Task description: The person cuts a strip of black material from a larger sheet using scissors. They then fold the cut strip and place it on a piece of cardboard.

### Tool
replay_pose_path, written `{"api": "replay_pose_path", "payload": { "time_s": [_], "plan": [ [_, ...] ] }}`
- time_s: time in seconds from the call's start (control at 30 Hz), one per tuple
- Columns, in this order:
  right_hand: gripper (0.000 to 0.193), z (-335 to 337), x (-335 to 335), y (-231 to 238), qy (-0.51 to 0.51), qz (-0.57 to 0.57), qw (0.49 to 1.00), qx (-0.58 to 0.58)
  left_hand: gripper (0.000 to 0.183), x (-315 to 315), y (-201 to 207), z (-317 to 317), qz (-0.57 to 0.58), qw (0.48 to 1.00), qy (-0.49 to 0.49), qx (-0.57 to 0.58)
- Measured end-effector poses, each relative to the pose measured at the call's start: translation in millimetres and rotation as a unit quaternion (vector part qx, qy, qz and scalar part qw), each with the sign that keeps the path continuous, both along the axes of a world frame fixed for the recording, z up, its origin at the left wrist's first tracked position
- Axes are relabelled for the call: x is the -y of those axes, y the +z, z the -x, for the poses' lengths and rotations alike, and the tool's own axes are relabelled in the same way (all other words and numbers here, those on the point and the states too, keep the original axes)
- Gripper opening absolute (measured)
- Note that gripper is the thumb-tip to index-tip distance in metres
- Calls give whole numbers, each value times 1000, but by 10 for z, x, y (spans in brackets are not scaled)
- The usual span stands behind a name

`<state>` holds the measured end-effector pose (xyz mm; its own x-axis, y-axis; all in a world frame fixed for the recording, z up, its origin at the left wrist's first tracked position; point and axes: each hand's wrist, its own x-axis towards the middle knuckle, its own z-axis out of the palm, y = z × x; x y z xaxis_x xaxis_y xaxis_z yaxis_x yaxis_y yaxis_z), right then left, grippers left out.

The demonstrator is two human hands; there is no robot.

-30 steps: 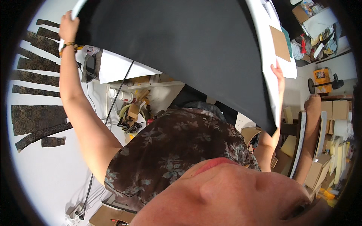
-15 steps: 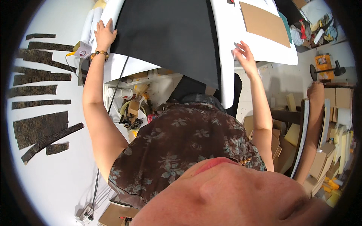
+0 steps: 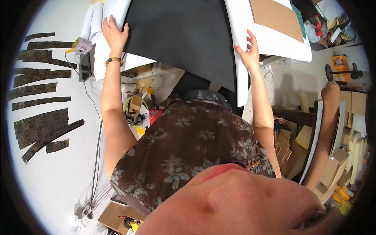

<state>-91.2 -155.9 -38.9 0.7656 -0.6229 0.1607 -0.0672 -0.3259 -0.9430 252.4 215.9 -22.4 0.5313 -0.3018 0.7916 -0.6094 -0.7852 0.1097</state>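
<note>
A large black sheet (image 3: 180, 35) spans the table in front of me, its near end hanging toward my waist. White rolled or folded edges flank it, a left white edge (image 3: 120, 9) and a right white edge (image 3: 242, 86). My left hand (image 3: 116, 36) lies by the left edge, fingers spread, with a beaded bracelet at the wrist. My right hand (image 3: 250, 53) is at the right edge, its thumb against the white and its fingers apart and slightly curved. Neither hand grips anything.
A brown board (image 3: 278, 17) rests on white sheets at the right. White paper rolls (image 3: 92, 21) and a small box (image 3: 81, 46) are at the left. Dark patterned strips (image 3: 41, 103) hang on the white wall. Stacked cardboard (image 3: 284, 149) and long brown pieces (image 3: 327, 129) stand at the right.
My left hand has shifted slightly right and up in view with the black sheet. My right hand has come left, closer to the right white edge, its thumb now against it.
</note>
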Motion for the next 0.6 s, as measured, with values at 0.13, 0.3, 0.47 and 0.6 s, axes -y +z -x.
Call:
{"api": "replay_pose_path", "payload": {
  "time_s": [0.13,0.3,0.47,0.6],
  "plan": [
    [76,87,60,21,27,61,996,54,95,-47,251,-513,-42,955,44,-291],
    [78,390,151,66,8,59,989,136,70,6,406,-578,-9,989,60,-134],
    [83,1013,169,280,-16,-92,961,260,61,520,1285,290,21,997,12,-78],
    [76,1422,264,267,-101,-79,951,280,61,1385,1687,445,48,985,-164,1]
  ]
}}
